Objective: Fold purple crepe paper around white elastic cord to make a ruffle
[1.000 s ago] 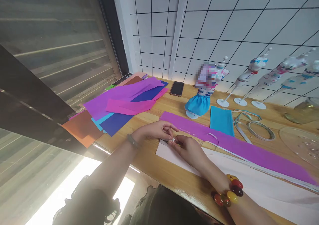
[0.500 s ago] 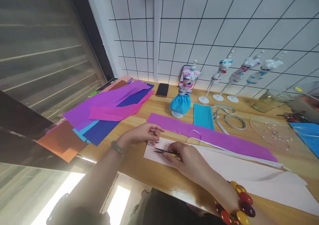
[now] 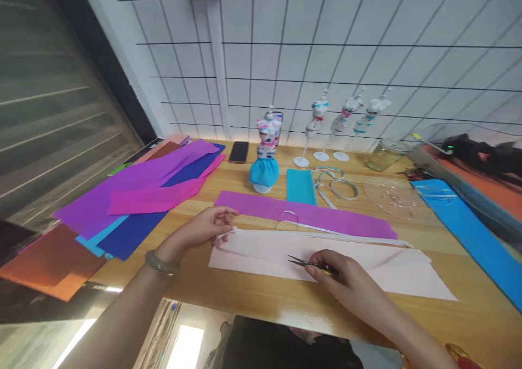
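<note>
My right hand (image 3: pixel 345 276) is closed around small pointed scissors (image 3: pixel 302 262), held over the pale pink sheet (image 3: pixel 256 257). The scissors' blades point left and look slightly apart. My left hand (image 3: pixel 212 226) pinches the sheet's upper left corner, which is lifted and creased. A thin white strip (image 3: pixel 367 239) runs along the sheet's top edge, with a loose loop of it curling up near the middle. Behind lies a long purple fabric strip (image 3: pixel 261 208).
A small dress form (image 3: pixel 264 151) in a blue skirt stands at the back, with several others to its right. Coloured sheets (image 3: pixel 142 233) overlap on the left. A phone (image 3: pixel 238 152), turquoise fabric (image 3: pixel 300 186), a tape roll (image 3: pixel 345 190), a jar (image 3: pixel 385 155) and a bead plate (image 3: pixel 395 200) lie about.
My right hand and the scissors have moved right, away from my left hand. My left fingers have closed on the sheet's corner. The view has shifted to the right.
</note>
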The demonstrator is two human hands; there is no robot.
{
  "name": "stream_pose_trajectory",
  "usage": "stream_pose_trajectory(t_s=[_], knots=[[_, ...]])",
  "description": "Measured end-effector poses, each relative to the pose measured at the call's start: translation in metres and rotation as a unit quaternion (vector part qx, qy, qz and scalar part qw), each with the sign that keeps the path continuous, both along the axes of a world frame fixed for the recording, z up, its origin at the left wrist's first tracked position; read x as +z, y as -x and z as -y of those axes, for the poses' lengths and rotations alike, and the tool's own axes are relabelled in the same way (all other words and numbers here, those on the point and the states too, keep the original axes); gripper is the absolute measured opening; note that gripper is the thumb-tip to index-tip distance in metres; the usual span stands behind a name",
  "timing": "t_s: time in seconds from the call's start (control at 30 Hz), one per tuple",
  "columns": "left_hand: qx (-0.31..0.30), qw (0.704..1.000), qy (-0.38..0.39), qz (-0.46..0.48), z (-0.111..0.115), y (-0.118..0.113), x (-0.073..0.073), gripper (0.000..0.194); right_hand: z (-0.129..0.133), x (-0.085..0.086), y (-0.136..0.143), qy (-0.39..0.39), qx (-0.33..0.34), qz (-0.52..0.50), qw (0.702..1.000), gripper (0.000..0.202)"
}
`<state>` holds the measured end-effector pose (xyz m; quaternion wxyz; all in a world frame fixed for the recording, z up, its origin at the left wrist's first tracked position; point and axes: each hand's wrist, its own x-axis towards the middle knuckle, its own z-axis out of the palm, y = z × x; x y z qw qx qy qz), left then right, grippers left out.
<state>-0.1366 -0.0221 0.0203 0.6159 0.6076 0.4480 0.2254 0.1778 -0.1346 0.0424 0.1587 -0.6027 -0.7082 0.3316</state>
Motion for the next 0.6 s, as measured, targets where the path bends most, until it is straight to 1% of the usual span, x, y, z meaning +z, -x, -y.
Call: stream_pose_trajectory(t_s=[0.13, 0.2, 0.3, 0.37, 0.43, 0.5, 0.57, 0.6], knots=[[0.019, 0.998, -0.027, -0.054, 0.001, -0.003, -0.007, 0.053, 0.015, -0.002, -0.022, -0.019, -0.048, -0.017, 0.999, 0.024], [0.025, 0.997, -0.039, -0.064, 0.001, -0.003, -0.011, 0.056, 0.022, -0.001, -0.034, -0.029, -0.071, -0.025, 0.997, 0.023], [0.033, 0.995, -0.040, -0.080, 0.000, -0.002, -0.015, 0.053, 0.031, -0.001, -0.061, -0.042, -0.111, -0.024, 0.993, 0.026], [0.057, 0.994, -0.034, -0.083, 0.002, -0.002, -0.015, 0.043, 0.036, -0.001, -0.086, -0.056, -0.144, -0.014, 0.988, 0.030], [0.080, 0.991, -0.033, -0.097, 0.005, -0.005, -0.011, 0.040, 0.041, -0.002, -0.117, -0.075, -0.194, 0.004, 0.978, 0.033], [0.097, 0.987, -0.035, -0.122, 0.008, -0.008, -0.007, 0.041, 0.045, -0.006, -0.150, -0.093, -0.268, 0.038, 0.958, 0.036], [0.107, 0.982, -0.040, -0.150, 0.010, -0.012, -0.003, 0.044, 0.048, -0.014, -0.181, -0.085, -0.335, 0.099, 0.933, 0.040], [0.114, 0.976, -0.053, -0.175, 0.010, -0.013, -0.002, 0.045, 0.049, -0.019, -0.195, -0.074, -0.356, 0.140, 0.921, 0.042]])
